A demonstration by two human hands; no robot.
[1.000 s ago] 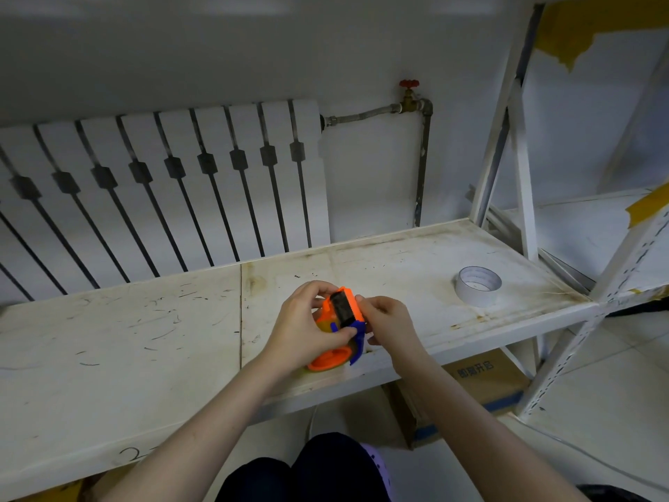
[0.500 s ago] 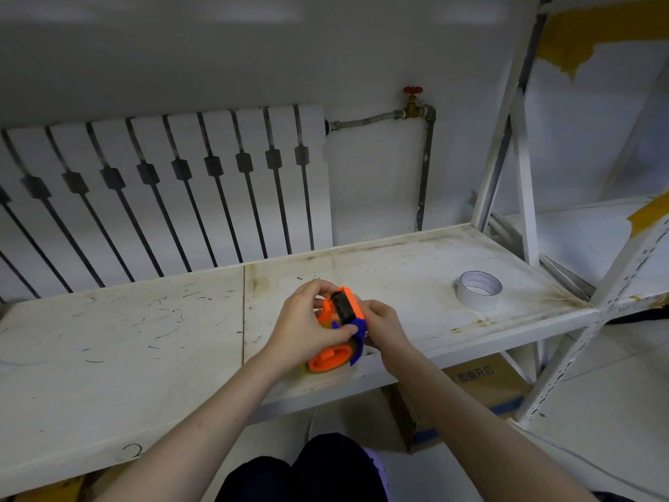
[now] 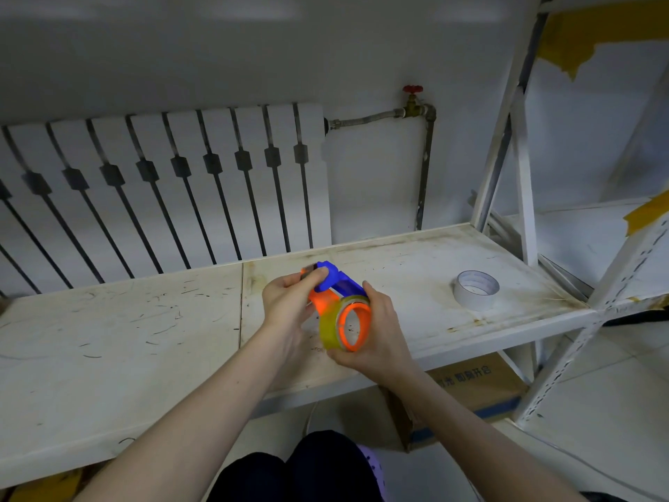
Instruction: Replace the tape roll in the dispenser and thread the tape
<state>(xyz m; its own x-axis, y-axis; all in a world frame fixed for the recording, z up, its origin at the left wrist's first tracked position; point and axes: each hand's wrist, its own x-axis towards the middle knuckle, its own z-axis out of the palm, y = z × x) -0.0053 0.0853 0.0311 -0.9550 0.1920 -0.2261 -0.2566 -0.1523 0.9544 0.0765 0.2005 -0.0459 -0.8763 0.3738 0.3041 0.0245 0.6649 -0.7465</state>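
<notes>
An orange and blue tape dispenser (image 3: 327,293) is held above the white shelf (image 3: 434,331), with its blue end pointing away from me. A yellowish clear tape roll (image 3: 331,327) sits on the dispenser's orange hub. My left hand (image 3: 289,302) grips the dispenser's upper end, thumb on the blue part. My right hand (image 3: 380,331) cups the roll and hub from the right and below. A white tape roll (image 3: 476,289) lies flat on the shelf, to the right of my hands and apart from them.
A white radiator (image 3: 163,190) stands behind the shelf, with a pipe and red valve (image 3: 412,90) on the wall. White rack posts (image 3: 521,168) rise at the right. A cardboard box (image 3: 470,393) sits under the shelf. My knees (image 3: 297,472) are below the front edge.
The dispenser has been turned so its open hub and the yellowish roll face me. My right hand has shifted from the dispenser's side to cupping the roll. The camera tilted slightly.
</notes>
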